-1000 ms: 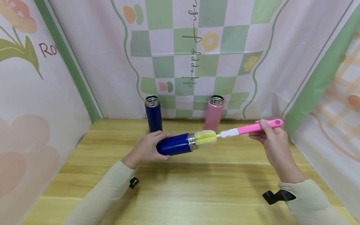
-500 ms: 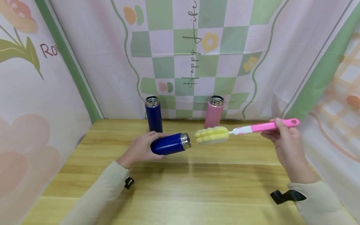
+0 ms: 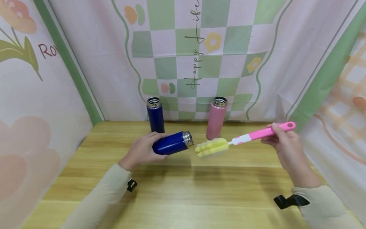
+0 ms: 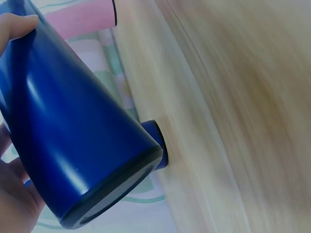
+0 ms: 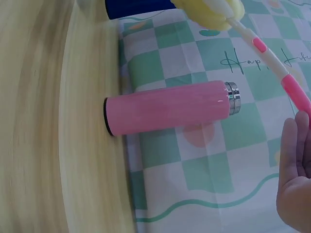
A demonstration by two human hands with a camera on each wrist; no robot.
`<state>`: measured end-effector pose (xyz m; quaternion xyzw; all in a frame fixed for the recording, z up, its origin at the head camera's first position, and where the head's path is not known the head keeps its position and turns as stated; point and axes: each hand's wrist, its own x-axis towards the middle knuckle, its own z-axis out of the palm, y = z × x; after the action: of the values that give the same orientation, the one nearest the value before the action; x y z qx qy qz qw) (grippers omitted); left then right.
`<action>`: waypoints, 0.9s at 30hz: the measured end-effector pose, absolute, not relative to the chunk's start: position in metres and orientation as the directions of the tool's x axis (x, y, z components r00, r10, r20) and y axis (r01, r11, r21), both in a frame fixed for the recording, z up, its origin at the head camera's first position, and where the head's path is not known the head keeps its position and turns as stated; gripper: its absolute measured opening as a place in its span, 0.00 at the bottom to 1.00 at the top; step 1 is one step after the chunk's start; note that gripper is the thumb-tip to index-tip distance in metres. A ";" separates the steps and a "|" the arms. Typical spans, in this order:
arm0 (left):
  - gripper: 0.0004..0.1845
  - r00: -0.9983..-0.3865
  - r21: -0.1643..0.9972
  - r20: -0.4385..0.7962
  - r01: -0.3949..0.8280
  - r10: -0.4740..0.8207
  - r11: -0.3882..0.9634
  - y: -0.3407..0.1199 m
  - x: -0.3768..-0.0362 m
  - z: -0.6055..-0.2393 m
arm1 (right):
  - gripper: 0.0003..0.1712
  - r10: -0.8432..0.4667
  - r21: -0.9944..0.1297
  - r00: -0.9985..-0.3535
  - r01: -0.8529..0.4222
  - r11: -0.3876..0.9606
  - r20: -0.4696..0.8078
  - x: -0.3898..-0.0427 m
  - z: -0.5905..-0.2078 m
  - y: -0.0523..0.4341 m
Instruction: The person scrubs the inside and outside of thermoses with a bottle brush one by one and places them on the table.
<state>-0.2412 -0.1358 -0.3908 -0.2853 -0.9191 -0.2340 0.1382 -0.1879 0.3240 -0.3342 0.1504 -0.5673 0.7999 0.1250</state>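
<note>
My left hand (image 3: 144, 151) grips a dark blue thermos bottle (image 3: 171, 143) above the table, tilted nearly level, its lidless steel mouth facing right. In the left wrist view the base of this blue bottle (image 4: 82, 131) is close to the camera. My right hand (image 3: 288, 149) pinches the pink handle of a bottle brush (image 3: 257, 135). The yellow and white sponge head (image 3: 212, 148) points left and slightly down, just right of the bottle mouth and apart from it. In the right wrist view the fingers (image 5: 290, 150) lie along the pink handle.
Behind the left hand a second blue bottle (image 3: 155, 117) stands upright without a lid. A pink bottle (image 3: 216, 121), also lidless, stands at the table's back edge, behind the sponge. A checked curtain (image 3: 191, 41) hangs behind the wooden table (image 3: 183, 197).
The sponge head, partly in the bottle mouth a second ago, came out to the right. Since then the brush has dipped and shifted slightly back left. The held bottle moved a little left.
</note>
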 end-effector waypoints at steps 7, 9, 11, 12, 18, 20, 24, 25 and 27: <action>0.41 -0.771 0.305 0.388 0.624 0.505 0.719 -0.130 -0.241 -0.391 | 0.12 -0.030 -0.875 -0.916 -0.371 -0.312 0.399 -0.188 -0.333 0.313; 0.40 -0.768 0.296 0.382 0.629 0.515 0.719 -0.129 -0.240 -0.392 | 0.12 -0.029 -0.876 -0.913 -0.380 -0.297 0.406 -0.189 -0.333 0.310; 0.40 -0.767 0.289 0.376 0.631 0.521 0.720 -0.127 -0.239 -0.392 | 0.12 -0.022 -0.876 -0.912 -0.387 -0.288 0.411 -0.189 -0.332 0.309; 0.40 -0.766 0.280 0.375 0.631 0.523 0.724 -0.127 -0.239 -0.392 | 0.12 -0.017 -0.872 -0.910 -0.391 -0.293 0.414 -0.189 -0.332 0.308; 0.41 -0.756 0.236 0.361 0.641 0.547 0.730 -0.125 -0.238 -0.393 | 0.12 -0.016 -0.830 -0.883 -0.434 -0.350 0.468 -0.191 -0.332 0.305; 0.41 -0.753 0.230 0.355 0.644 0.554 0.729 -0.125 -0.238 -0.394 | 0.12 -0.031 -0.820 -0.873 -0.444 -0.363 0.486 -0.191 -0.332 0.305; 0.41 -0.750 0.220 0.348 0.649 0.563 0.728 -0.125 -0.239 -0.396 | 0.12 -0.044 -0.810 -0.865 -0.448 -0.379 0.500 -0.192 -0.332 0.303; 0.41 -0.747 0.218 0.348 0.652 0.566 0.726 -0.125 -0.240 -0.397 | 0.12 -0.044 -0.809 -0.864 -0.450 -0.379 0.501 -0.192 -0.332 0.303; 0.41 -0.741 0.218 0.352 0.659 0.571 0.720 -0.125 -0.240 -0.397 | 0.12 -0.041 -0.809 -0.864 -0.453 -0.375 0.502 -0.192 -0.332 0.303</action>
<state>-0.2397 -0.1254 -0.3970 -0.3350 -0.9181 -0.1664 0.1312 -0.1917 0.3030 -0.3321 0.2270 -0.5440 0.7975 0.1289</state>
